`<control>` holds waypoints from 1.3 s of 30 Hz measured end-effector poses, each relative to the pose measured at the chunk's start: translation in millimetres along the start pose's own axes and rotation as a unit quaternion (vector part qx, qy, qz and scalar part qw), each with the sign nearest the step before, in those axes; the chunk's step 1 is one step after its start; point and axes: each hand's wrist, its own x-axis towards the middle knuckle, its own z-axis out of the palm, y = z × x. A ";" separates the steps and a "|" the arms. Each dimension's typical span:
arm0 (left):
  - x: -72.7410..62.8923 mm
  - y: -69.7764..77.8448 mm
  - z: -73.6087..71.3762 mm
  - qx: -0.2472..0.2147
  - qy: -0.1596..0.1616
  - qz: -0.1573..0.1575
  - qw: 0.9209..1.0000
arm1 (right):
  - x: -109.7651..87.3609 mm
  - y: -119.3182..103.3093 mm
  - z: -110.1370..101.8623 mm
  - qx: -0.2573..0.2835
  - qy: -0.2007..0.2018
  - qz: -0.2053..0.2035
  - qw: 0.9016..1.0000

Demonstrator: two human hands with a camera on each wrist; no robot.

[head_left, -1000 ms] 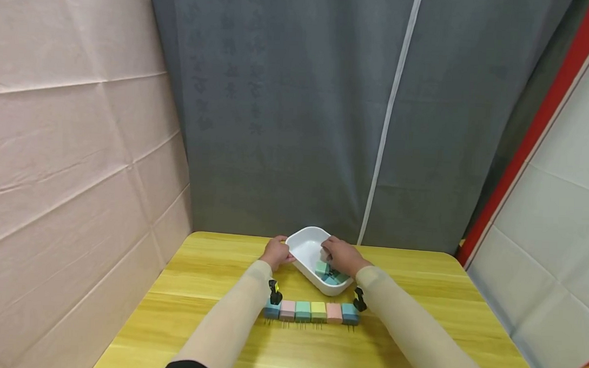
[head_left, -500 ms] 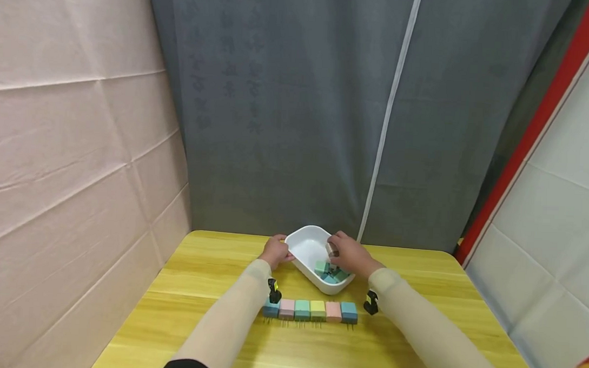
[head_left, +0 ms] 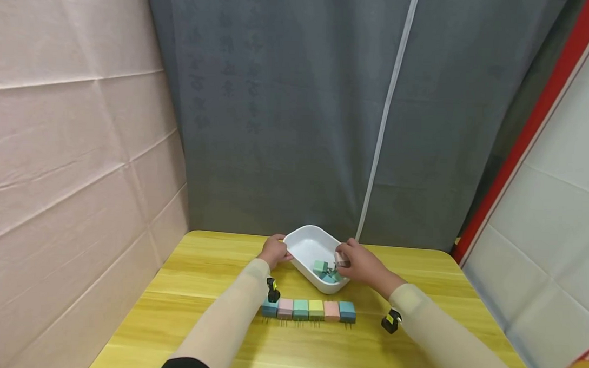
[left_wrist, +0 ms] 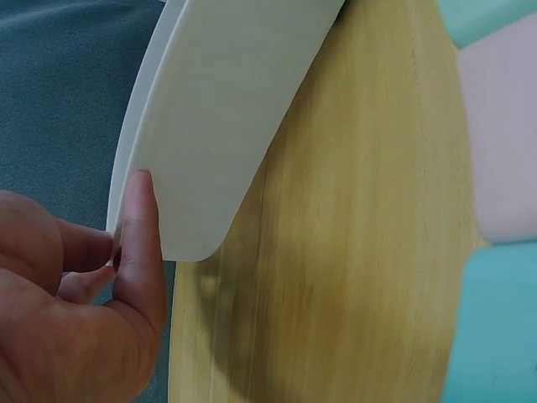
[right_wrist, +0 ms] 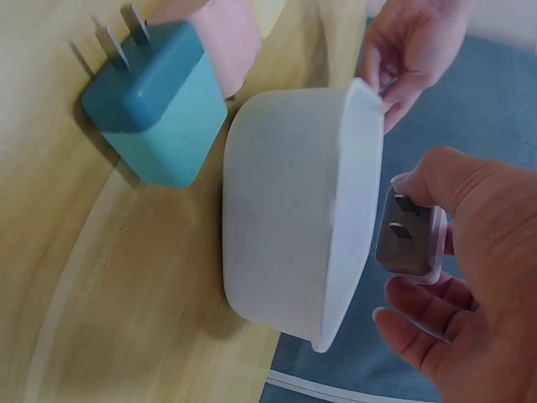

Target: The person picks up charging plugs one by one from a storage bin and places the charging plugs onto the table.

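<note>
My left hand point(head_left: 275, 251) pinches the left rim of a white plastic tub point(head_left: 306, 244); in the left wrist view its thumb and fingers point(left_wrist: 144, 243) grip the edge. My right hand point(head_left: 367, 266) holds a mauve charger plug point(right_wrist: 409, 239) between thumb and fingers, its two metal prongs showing. In the head view that plug overlaps the tub's right rim. Several green and blue charger plugs point(head_left: 320, 266) lie at the near right end inside the tub, partly hidden by each other.
In front of the tub, several plugs in blue, mauve, teal, yellow point(head_left: 316, 310) and pink stand side by side in a row, prongs toward me. The wooden table point(head_left: 213, 289) ends at a grey curtain point(head_left: 276, 151) behind the tub. Pale walls stand left and right.
My right hand has drawn back to the right and slightly nearer me with the mauve charger plug, which has come up to the tub's right rim. My left hand stays on the rim.
</note>
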 end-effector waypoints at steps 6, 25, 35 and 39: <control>-2.4 1.9 -1.7 0.014 -0.002 0.002 1.000 | -19.3 -0.6 -9.9 0.009 0.007 0.004 1.000; -2.5 2.8 0.2 0.028 0.002 -0.002 1.000 | -70.1 0.5 -23.5 0.020 -0.030 0.031 0.999; -1.7 0.2 0.0 0.033 0.006 0.002 0.999 | -86.5 8.4 -4.3 0.027 -0.062 0.053 0.996; -2.5 0.3 1.1 0.032 0.007 0.004 0.999 | -90.6 12.4 2.5 0.027 -0.070 0.048 0.996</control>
